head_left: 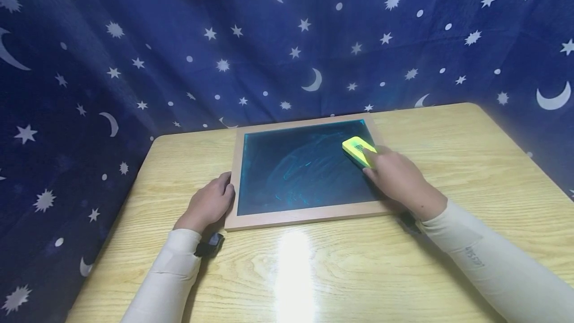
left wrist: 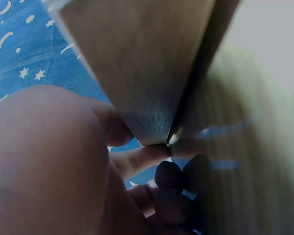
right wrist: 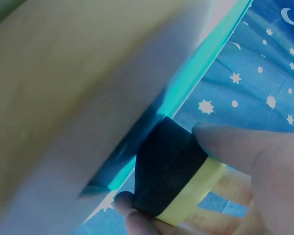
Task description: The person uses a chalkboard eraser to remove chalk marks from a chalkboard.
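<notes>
A chalkboard [head_left: 309,168] with a light wooden frame lies on the table, bearing faint pale-blue chalk marks and smears. My left hand [head_left: 208,202] holds the left edge of its frame; the left wrist view has the thumb and forefinger against the wooden side [left wrist: 137,63], the other fingers curled below. Over the right part of the board, my right hand [head_left: 399,173] grips a chalkboard eraser [head_left: 357,146] with a yellow top and a dark pad. In the right wrist view, thumb and fingers pinch the eraser [right wrist: 171,166] from opposite sides; its dark pad is close to the board surface.
The wood-grain table [head_left: 358,268] extends around the board, with a bright light reflection in front. A dark blue curtain [head_left: 251,29] with moons and stars hangs behind and at the sides. A black strap device [head_left: 210,245] sits on the left wrist.
</notes>
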Available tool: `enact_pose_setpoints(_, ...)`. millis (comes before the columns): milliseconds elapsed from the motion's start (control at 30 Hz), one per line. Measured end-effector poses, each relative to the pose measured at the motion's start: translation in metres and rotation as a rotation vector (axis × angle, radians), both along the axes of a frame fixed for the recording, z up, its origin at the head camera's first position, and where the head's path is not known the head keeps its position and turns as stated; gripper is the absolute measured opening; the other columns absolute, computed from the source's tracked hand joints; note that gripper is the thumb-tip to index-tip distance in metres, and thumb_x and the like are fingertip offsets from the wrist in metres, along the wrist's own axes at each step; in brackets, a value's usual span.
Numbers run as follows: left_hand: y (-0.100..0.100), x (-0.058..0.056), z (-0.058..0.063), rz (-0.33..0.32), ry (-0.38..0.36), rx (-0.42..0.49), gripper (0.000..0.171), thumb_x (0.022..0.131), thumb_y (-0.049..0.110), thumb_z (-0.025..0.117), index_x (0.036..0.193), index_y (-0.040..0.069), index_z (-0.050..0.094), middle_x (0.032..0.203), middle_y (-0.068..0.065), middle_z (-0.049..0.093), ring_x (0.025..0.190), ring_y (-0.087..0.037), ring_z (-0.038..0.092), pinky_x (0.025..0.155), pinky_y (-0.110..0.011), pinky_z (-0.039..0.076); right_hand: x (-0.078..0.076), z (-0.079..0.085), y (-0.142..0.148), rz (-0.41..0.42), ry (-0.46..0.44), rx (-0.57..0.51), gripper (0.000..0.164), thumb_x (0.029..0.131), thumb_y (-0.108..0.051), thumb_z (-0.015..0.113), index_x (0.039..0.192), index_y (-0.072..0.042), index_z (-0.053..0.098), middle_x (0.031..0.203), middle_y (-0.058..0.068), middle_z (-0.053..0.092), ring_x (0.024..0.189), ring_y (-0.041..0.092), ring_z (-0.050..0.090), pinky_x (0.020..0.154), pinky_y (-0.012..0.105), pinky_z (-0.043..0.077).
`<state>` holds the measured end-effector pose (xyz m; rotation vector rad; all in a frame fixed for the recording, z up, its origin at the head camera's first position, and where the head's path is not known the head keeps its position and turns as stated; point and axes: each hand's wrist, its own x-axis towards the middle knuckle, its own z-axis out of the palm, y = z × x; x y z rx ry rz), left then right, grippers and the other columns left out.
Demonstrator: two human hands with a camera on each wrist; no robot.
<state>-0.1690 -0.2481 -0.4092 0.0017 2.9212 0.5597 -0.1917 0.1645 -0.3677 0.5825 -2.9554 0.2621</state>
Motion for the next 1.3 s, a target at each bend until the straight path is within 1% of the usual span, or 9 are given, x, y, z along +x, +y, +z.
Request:
enact_pose_setpoints(100,0.000,0.000,0.000,0.006,-0.001,0.001,0.057,0.106,0.033,0.025,0.156,0.008,0.033,0.154,-0.019,0.045,0.140,-0.042,0.044,0.110,-0.062,0.039,0.001,0.000,-0.001,0.009,0.017,0.008,0.047,0.090,-0.015,0.073,0.132,0.003,0.061,0.102,0.026,0.066,0.083,0.036,0.068,0.071,0.054,0.058)
enact_pose_setpoints(267,0.000,-0.001,0.000,0.002,0.006,0.000,0.056,0.106,0.033,0.025,0.156,0.008,0.033,0.152,-0.020,0.047,0.140,-0.042,0.045,0.109,-0.062,0.040,0.001,-0.002,-0.004,0.044,0.071,0.019,0.044,0.087,-0.013,0.075,0.127,0.003,0.063,0.092,0.022,0.064,0.074,0.032,0.064,0.064,0.050,0.056)
enact_pose_setpoints(400,0.000,0.000,-0.001,-0.005,0.001,-0.003,0.056,0.106,0.032,0.024,0.156,0.007,0.033,0.152,-0.020,0.047,0.139,-0.043,0.046,0.108,-0.062,0.041,0.002,-0.005,-0.009,0.073,0.101,0.026,0.045,0.086,-0.014,0.076,0.126,0.002,0.064,0.090,0.019,0.064,0.072,0.029,0.062,0.064,0.048,0.056)
enact_pose_setpoints(567,0.000,0.001,0.000,-0.001,-0.003,0.002,0.055,0.106,0.031,0.025,0.155,0.007,0.034,0.149,-0.021,0.050,0.137,-0.043,0.048,0.107,-0.062,0.042,0.003,-0.007,-0.018,0.100,0.117,0.028,0.047,0.086,-0.015,0.077,0.128,0.001,0.064,0.099,0.022,0.066,0.075,0.031,0.064,0.068,0.050,0.057)
enact_pose_setpoints(767,0.001,0.001,0.000,-0.001,0.001,0.002,0.055,0.106,0.031,0.025,0.155,0.007,0.035,0.148,-0.021,0.052,0.135,-0.043,0.050,0.106,-0.062,0.043,0.006,-0.010,-0.029,0.133,0.120,0.030,0.048,0.086,-0.015,0.078,0.130,-0.001,0.064,0.115,0.028,0.066,0.088,0.039,0.070,0.078,0.052,0.058)
enact_pose_setpoints(900,0.001,0.001,-0.001,-0.005,-0.001,-0.003,0.055,0.106,0.031,0.025,0.155,0.007,0.035,0.148,-0.021,0.052,0.135,-0.043,0.050,0.106,-0.062,0.043,0.009,-0.010,-0.038,0.159,0.111,0.029,0.048,0.087,-0.017,0.077,0.131,-0.003,0.064,0.121,0.028,0.065,0.095,0.041,0.070,0.082,0.053,0.058)
enact_pose_setpoints(1100,-0.001,0.000,0.000,-0.003,0.008,-0.004,0.055,0.106,0.032,0.025,0.155,0.007,0.035,0.148,-0.020,0.051,0.136,-0.043,0.050,0.107,-0.061,0.043,0.015,-0.010,-0.052,0.205,0.112,0.054,0.048,0.090,-0.020,0.074,0.135,-0.006,0.062,0.129,0.028,0.062,0.099,0.044,0.070,0.087,0.053,0.057)
enact_pose_setpoints(1167,-0.001,0.000,0.000,0.002,0.002,-0.006,0.055,0.106,0.032,0.025,0.155,0.008,0.035,0.148,-0.020,0.051,0.136,-0.043,0.049,0.107,-0.061,0.042,0.017,-0.010,-0.057,0.226,0.111,0.061,0.049,0.091,-0.021,0.074,0.136,-0.007,0.061,0.131,0.028,0.061,0.101,0.044,0.069,0.089,0.054,0.057)
enact_pose_setpoints(1300,-0.001,0.000,0.001,0.006,-0.009,-0.008,0.056,0.106,0.032,0.024,0.155,0.008,0.034,0.149,-0.021,0.050,0.137,-0.043,0.048,0.107,-0.062,0.042,0.023,-0.011,-0.064,0.281,0.116,0.054,0.050,0.091,-0.023,0.074,0.137,-0.008,0.061,0.133,0.025,0.061,0.103,0.041,0.070,0.088,0.053,0.057)
